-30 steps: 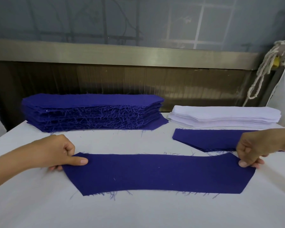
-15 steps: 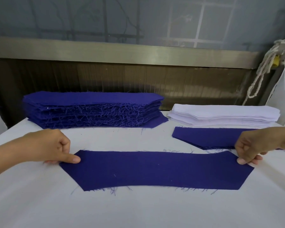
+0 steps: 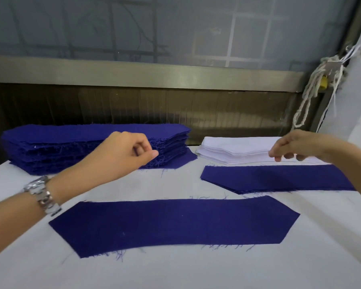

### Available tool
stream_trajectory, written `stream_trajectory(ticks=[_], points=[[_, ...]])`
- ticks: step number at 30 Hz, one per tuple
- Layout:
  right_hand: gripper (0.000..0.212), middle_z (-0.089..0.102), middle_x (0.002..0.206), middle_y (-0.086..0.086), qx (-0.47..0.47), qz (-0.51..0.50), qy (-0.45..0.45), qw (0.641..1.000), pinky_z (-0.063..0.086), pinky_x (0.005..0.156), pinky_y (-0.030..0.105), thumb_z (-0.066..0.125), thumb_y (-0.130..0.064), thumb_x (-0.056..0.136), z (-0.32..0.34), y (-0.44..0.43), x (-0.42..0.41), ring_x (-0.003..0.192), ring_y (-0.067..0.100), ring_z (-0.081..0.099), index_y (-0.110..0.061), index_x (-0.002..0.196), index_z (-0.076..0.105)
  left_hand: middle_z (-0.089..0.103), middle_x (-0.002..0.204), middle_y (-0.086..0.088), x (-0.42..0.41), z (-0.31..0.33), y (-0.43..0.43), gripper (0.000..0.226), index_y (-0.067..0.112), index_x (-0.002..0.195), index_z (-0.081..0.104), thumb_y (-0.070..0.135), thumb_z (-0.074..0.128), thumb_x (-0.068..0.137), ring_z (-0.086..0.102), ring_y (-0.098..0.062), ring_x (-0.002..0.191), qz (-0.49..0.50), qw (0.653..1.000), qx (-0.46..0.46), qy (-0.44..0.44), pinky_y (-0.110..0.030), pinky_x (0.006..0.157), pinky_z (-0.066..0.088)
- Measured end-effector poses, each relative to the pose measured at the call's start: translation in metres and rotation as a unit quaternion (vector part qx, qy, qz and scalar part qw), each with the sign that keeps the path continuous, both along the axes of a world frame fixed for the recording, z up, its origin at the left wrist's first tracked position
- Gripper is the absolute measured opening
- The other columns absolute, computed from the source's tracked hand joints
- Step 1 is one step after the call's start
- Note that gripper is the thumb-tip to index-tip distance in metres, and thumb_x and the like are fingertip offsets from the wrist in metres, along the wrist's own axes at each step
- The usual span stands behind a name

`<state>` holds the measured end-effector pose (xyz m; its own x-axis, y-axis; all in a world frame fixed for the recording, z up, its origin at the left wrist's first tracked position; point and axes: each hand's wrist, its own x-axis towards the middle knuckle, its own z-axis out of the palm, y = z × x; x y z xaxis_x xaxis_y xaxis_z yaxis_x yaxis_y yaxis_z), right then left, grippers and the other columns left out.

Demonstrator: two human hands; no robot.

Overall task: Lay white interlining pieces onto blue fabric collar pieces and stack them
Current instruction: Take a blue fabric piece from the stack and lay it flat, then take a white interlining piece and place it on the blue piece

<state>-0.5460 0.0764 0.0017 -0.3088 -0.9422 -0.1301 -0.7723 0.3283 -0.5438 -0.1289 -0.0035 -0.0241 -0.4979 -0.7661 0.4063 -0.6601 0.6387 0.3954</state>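
A single blue collar piece lies flat on the white table in front of me. A second blue piece lies behind it to the right. At the back left stands a tall stack of blue pieces; at the back right, a stack of white interlining pieces. My left hand hovers in front of the blue stack, fingers curled, holding nothing. My right hand is over the front edge of the white stack, with its fingertips hanging down at the top sheets. Whether they touch is blurred.
A metal ledge and a dark panel close off the table's far side. A knotted white rope hangs at the back right. White cloth drapes down the right edge. A metal watch sits on my left wrist.
Both hands have let go of the near blue piece's ends and lifted away toward the back. The right hand went to the white stack. The blue piece stays flat.
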Motion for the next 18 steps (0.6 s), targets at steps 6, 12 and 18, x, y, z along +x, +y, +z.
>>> stream_trajectory(ticks=[6,12,18], points=[[0.020,0.068,0.097,0.015,-0.134,-0.188,-0.005,0.973,0.048,0.086,0.045,0.069,-0.017,0.094,-0.016,-0.028,-0.046,0.099,0.032,0.057,0.002,0.093,0.071,0.069,0.089,0.011,-0.091,0.003,-0.019,0.011,0.022,0.099,0.071,0.028,0.063,0.096,0.063,-0.002,0.080,-0.076,0.995,-0.050,0.027,-0.016,0.070,0.050],[0.020,0.070,0.097,0.026,-0.261,-0.273,0.010,0.926,0.051,0.085,0.047,0.064,-0.011,0.093,-0.042,-0.046,-0.103,0.096,0.040,0.064,0.007,0.093,0.073,0.070,0.092,0.004,-0.163,-0.003,-0.046,0.016,0.014,0.097,0.073,0.021,0.059,0.097,0.064,-0.011,0.081,-0.105,0.993,-0.059,0.014,-0.033,0.077,0.056],[0.026,0.069,0.104,0.028,-0.262,-0.318,0.100,0.906,0.051,0.081,0.045,0.055,-0.012,0.097,-0.063,-0.054,-0.148,0.098,0.046,0.062,0.006,0.098,0.074,0.069,0.092,-0.001,-0.198,-0.015,-0.071,0.023,0.010,0.092,0.076,0.020,0.057,0.099,0.064,-0.019,0.076,-0.063,0.995,-0.075,-0.029,-0.038,0.074,0.056]])
